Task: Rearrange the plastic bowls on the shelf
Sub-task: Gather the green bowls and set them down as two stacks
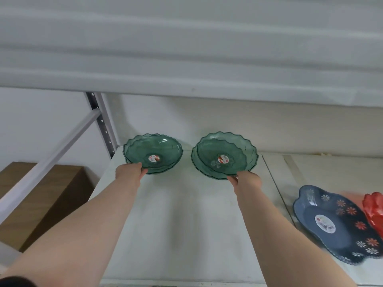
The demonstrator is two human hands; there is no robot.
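Two stacks of clear green plastic bowls with scalloped rims stand at the back of the white shelf (176, 214). My left hand (131, 171) grips the near rim of the left green stack (153, 152). My right hand (246, 180) pinches the near rim of the right green stack (226, 154), whose top bowl sits shifted back off the lower one. Each stack carries a small red and white sticker in its middle.
A blue bowl with a flower pattern (335, 224) lies at the right on the shelf, with a red bowl (374, 210) beside it at the frame edge. A shelf post (101, 125) stands at the back left, brown boxes (41, 204) lie below left, and an upper shelf overhangs.
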